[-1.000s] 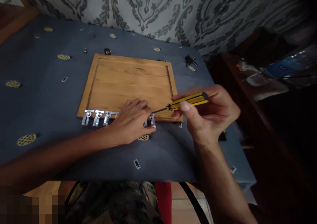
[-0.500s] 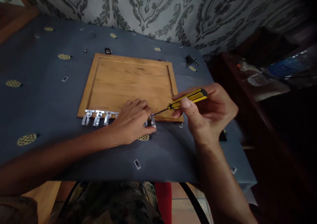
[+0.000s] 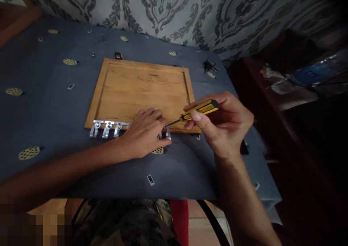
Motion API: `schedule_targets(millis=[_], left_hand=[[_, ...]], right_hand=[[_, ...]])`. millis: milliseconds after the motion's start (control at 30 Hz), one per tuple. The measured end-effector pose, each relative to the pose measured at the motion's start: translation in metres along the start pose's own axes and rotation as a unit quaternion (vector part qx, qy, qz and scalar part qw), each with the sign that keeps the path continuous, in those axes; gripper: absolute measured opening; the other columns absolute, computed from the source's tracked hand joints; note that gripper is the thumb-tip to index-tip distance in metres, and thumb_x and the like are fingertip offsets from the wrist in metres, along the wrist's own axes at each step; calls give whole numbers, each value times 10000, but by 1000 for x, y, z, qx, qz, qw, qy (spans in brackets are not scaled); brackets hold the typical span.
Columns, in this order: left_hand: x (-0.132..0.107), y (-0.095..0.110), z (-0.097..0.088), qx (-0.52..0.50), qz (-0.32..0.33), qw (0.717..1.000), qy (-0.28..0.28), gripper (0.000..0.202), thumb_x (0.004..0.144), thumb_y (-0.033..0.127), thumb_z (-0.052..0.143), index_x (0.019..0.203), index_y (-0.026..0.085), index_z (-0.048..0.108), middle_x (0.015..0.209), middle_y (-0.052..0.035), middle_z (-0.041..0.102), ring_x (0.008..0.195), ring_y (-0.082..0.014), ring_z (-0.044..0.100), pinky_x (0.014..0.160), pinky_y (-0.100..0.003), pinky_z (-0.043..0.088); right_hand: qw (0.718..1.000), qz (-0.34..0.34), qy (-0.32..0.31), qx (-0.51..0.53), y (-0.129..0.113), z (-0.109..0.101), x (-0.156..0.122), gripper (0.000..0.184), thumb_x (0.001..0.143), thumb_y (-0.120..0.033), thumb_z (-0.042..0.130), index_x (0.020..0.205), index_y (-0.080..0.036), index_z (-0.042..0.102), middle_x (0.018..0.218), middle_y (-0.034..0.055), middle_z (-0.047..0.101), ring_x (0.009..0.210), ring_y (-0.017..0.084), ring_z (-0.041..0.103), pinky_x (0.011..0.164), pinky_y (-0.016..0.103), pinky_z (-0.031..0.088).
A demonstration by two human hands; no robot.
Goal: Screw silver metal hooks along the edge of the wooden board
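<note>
A framed wooden board (image 3: 141, 93) lies flat on the table. Along its near edge runs a silver metal hook rail (image 3: 109, 125) with several curled hooks hanging over the side. My left hand (image 3: 144, 132) is closed over the rail's right part, fingers on top and thumb by the last hook, hiding the middle hooks. Between thumb and fingers, my right hand (image 3: 225, 124) grips a yellow-and-black screwdriver (image 3: 201, 110). Its shaft slants down to the left, and the tip is at the rail's right end, close to my left fingers. Whether the tip sits in a screw, I cannot tell.
A blue-grey cloth with pineapple prints covers the table (image 3: 49, 111). Beyond the board lie a small dark key-fob-like item (image 3: 117, 55), a small metal piece (image 3: 93, 54) and a black object (image 3: 210, 66). Patterned wallpaper rises behind; dark furniture (image 3: 261, 90) stands to the right.
My right hand and the screwdriver have shifted a little left and slightly down, with the tip still at the rail's end. My left hand and the board stay put.
</note>
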State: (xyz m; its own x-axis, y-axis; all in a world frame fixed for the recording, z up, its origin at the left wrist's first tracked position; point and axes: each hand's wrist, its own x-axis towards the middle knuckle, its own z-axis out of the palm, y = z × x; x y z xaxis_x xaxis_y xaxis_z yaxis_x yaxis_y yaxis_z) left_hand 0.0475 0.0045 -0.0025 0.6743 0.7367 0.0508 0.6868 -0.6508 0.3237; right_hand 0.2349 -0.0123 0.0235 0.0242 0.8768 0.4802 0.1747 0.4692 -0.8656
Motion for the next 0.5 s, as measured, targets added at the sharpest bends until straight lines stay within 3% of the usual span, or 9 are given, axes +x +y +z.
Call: schedule_targets(millis=[200, 333, 500], left_hand=[[0, 0, 0, 0, -5, 1000, -6, 352, 877, 452, 787, 999, 132, 704, 1060, -102, 664, 1086, -313, 598, 909, -428, 458], [0, 0, 0, -2, -1, 1000, 1, 348, 880, 448, 783, 1008, 135, 701, 1088, -106, 670, 1092, -311, 597, 911, -432, 460], [0, 0, 1, -2, -1, 1000, 6, 329, 880, 441, 781, 1012, 152, 695, 1110, -95, 669, 1099, -304, 593, 914, -422, 453]], right_hand=[[999, -5, -44, -12, -1, -8, 0, 207, 887, -391, 790, 1057, -273, 791, 899, 10, 783, 543, 120, 689, 503, 275, 606], [999, -22, -35, -25, -3, -7, 1, 110, 838, -357, 838, 880, -262, 801, 920, 28, 782, 548, 124, 663, 430, 269, 571], [1000, -2, -22, -10, -5, -4, 1, 175, 778, -392, 884, 795, -286, 747, 857, 2, 771, 485, 116, 611, 370, 265, 539]])
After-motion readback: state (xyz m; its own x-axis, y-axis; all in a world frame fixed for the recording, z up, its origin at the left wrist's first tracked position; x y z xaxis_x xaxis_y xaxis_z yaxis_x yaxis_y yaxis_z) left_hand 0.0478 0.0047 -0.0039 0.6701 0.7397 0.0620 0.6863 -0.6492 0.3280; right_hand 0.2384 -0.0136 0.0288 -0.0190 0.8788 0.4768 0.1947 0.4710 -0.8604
